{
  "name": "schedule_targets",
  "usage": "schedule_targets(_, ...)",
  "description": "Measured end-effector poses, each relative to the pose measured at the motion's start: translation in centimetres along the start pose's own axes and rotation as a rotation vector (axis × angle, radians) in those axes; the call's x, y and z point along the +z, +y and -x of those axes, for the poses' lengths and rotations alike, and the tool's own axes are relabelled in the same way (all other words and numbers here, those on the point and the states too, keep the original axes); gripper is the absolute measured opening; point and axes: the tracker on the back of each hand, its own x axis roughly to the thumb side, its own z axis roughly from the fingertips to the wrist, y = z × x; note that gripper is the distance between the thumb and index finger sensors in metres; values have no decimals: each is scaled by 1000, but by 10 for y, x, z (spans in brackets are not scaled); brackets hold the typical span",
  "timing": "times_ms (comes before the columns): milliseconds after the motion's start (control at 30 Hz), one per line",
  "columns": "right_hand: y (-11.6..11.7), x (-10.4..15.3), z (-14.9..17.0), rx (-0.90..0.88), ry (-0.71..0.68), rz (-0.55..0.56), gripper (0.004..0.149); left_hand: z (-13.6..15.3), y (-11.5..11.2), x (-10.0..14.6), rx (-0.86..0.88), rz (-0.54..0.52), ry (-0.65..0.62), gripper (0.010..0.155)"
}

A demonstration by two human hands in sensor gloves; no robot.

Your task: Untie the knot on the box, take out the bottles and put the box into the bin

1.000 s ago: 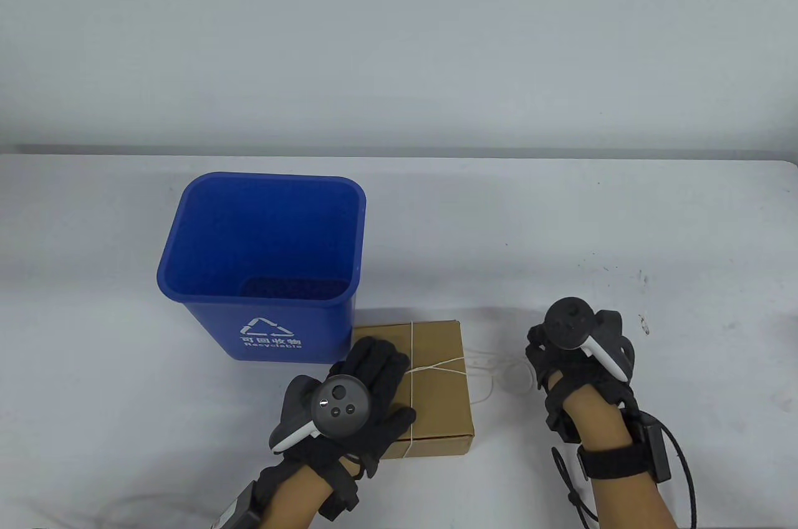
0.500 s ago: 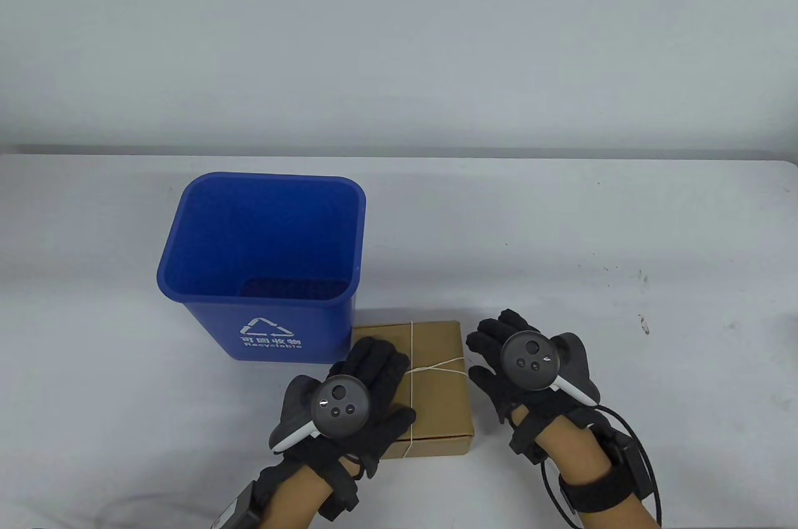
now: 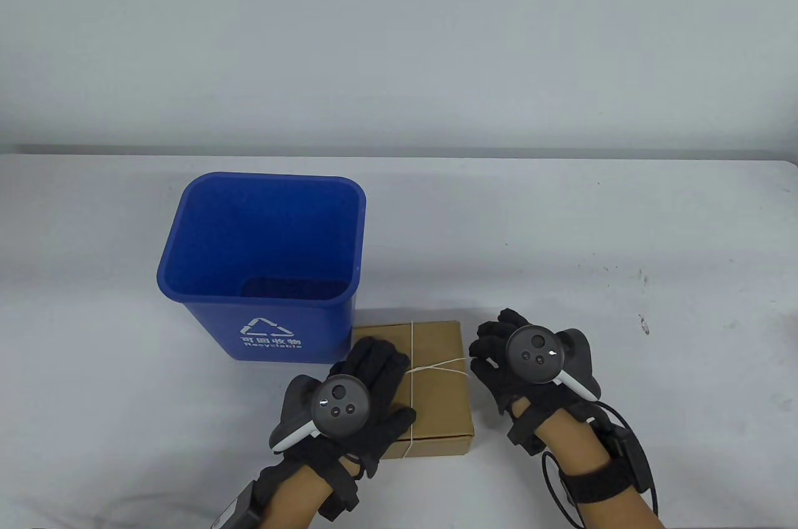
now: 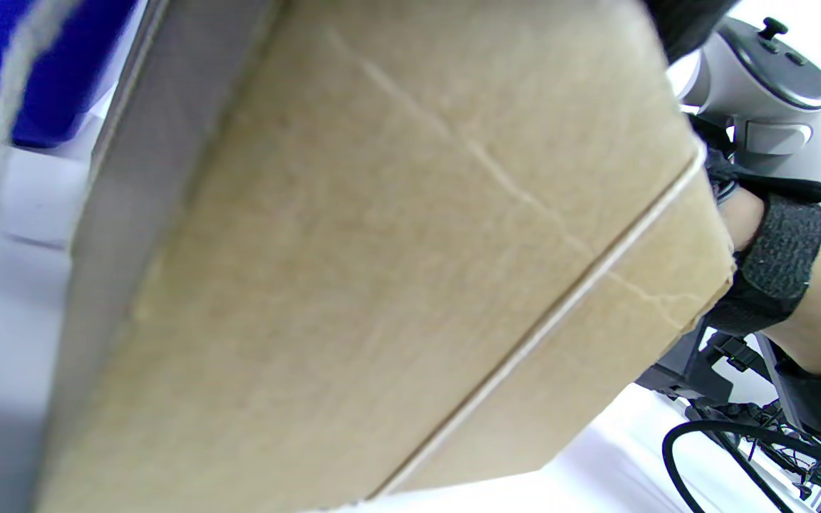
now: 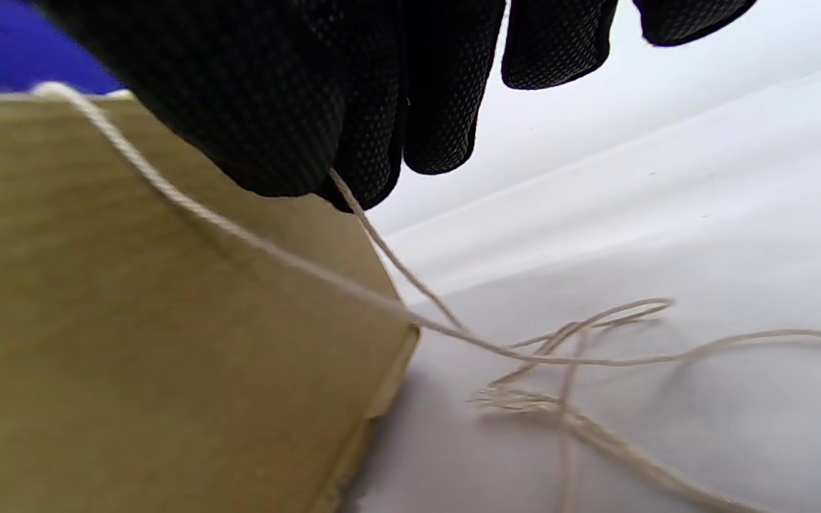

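On the white worktop (image 3: 561,230), the blue bin (image 3: 262,255) and the cardboard box (image 3: 436,392) just in front of it had not moved since half a second before. My left hand (image 3: 355,404) stayed flat on the box lid, fingers straight. My right hand (image 3: 517,367), just beside the box's right edge, had curled its fingers a little more and pinched the string (image 5: 382,249). The string (image 3: 436,365) still crossed the lid, with loose loops lying on the worktop.
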Motion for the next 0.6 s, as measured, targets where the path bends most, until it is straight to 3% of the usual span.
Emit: schedule_targets(600,-2,-9,55,42,244,-29,36,0,0,0,0,-1,0,82)
